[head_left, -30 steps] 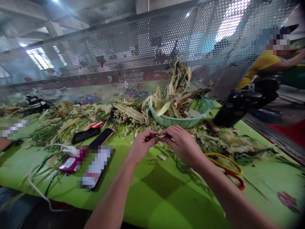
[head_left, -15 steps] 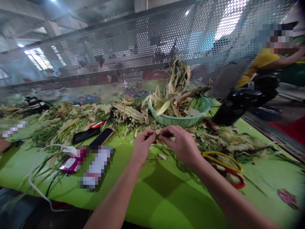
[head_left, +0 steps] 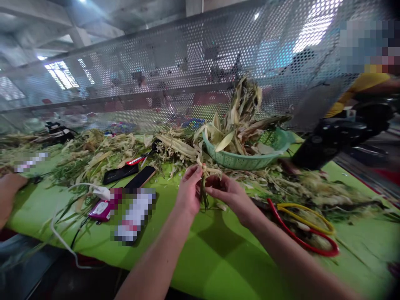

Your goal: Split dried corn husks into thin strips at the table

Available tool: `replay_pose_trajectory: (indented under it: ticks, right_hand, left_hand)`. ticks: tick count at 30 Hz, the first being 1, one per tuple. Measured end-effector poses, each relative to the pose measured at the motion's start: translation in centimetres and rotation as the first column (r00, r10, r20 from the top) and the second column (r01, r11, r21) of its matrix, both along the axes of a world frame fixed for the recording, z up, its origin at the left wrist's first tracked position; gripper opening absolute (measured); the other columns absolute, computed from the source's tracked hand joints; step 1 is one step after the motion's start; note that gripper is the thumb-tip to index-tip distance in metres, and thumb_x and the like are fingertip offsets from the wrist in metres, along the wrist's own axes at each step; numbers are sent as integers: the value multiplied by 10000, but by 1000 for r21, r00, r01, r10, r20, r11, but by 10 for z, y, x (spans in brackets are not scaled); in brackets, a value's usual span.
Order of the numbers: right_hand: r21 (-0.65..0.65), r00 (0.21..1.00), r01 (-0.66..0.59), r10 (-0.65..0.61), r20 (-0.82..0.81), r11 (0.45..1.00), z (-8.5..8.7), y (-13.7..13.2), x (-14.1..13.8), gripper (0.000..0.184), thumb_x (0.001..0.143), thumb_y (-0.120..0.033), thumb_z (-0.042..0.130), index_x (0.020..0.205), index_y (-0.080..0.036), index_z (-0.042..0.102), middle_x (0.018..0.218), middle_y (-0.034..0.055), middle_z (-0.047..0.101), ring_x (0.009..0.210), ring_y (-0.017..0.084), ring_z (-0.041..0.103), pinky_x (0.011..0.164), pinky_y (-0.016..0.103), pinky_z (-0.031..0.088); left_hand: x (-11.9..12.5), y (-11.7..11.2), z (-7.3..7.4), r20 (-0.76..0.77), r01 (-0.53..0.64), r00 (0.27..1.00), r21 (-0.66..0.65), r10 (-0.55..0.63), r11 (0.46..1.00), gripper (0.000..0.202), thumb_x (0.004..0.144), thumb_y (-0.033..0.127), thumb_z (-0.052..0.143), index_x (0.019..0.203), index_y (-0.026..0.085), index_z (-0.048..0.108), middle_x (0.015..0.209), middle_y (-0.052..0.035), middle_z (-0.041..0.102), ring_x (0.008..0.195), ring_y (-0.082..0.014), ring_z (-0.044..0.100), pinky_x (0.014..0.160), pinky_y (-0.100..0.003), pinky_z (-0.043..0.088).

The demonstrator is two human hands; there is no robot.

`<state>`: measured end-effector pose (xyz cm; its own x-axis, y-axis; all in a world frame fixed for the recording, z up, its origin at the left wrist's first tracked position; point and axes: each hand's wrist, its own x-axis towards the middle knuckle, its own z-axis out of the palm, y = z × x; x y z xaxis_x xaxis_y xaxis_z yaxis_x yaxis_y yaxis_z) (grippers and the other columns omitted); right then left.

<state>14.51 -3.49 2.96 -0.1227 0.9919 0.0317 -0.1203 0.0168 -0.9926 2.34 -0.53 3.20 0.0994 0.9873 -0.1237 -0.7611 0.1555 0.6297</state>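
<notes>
Both hands meet over the green table, working on a small bundle of dried corn husk (head_left: 213, 171). The bundle has pale strips on top, a small reddish spot, and darker greenish strands hanging down. My left hand (head_left: 188, 189) pinches it upright between thumb and fingers. From the right, the thumb and fingertips of my right hand (head_left: 233, 193) close on its lower strands; the exact contact is partly hidden. Just behind stands a light green plastic basket (head_left: 246, 161) holding large dried corn husks (head_left: 239, 112). A small pale scrap (head_left: 221, 206) lies below my right fingers.
Left of my hands lie a phone (head_left: 140, 178), a red cutter (head_left: 136, 160), a purple power bank (head_left: 101, 210) with a white cable. Yellow (head_left: 312, 211) and red (head_left: 325, 252) loop handles lie right. Husk piles (head_left: 109, 143) line the perforated screen. Another person's arm (head_left: 11, 191) reaches in left.
The husk bundle now shows upright between my hands, where before only fingertips met. My right hand has lowered slightly. The view has shifted, and the red loop handle appears larger and more exposed.
</notes>
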Motion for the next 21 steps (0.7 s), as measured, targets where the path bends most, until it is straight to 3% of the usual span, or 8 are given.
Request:
replay_pose_trajectory:
  ticks: [3,6,11,13,16,21]
  right_hand:
    - [20,997,-55,54,49,998,-17,-1,-13,282,692,-332,745,844,-190,553,774,2,608,750,167,588,699,299,465]
    - [134,962,-17,-20,271,991,-26,1,-16,158,767,-322,645,775,-205,540,723,-12,588,694,160,550,656,283,432]
    - [322,712,44,-256,654,946,-16,5,2,95,823,-313,568,812,-219,578,750,20,652,660,182,568,617,271,390]
    - [346,644,70,-307,701,936,-10,7,9,92,824,-313,555,826,-226,583,727,22,661,638,188,576,592,262,378]
    - [391,604,134,-387,697,911,-8,9,17,81,816,-300,534,788,-231,563,650,2,634,575,172,548,546,241,354]
    - [439,662,107,-393,638,892,-13,11,23,101,820,-297,526,846,-225,593,663,4,627,622,164,542,577,235,387]
  left_hand:
    - [0,0,-1,29,-36,999,-9,36,999,321,594,252,839,848,182,657,787,32,690,642,-70,603,651,-212,458]
    - [-1,1,1,45,-27,999,-11,28,1000,304,599,229,833,839,175,655,759,37,677,619,-59,585,627,-200,440]
    - [-6,1,6,74,-8,997,4,8,1000,265,607,188,817,812,157,651,756,21,678,646,-78,608,699,-224,464]
    - [-7,-2,7,66,24,998,-18,-23,1000,250,615,181,810,802,153,646,778,19,680,646,-81,610,698,-233,474]
    - [-8,-6,9,22,103,995,-62,-101,993,236,650,202,795,827,162,643,797,14,676,674,-97,618,678,-251,490]
    - [-10,-9,14,23,164,986,-68,-163,984,190,719,202,747,867,158,636,772,-1,656,701,-110,625,639,-252,522]
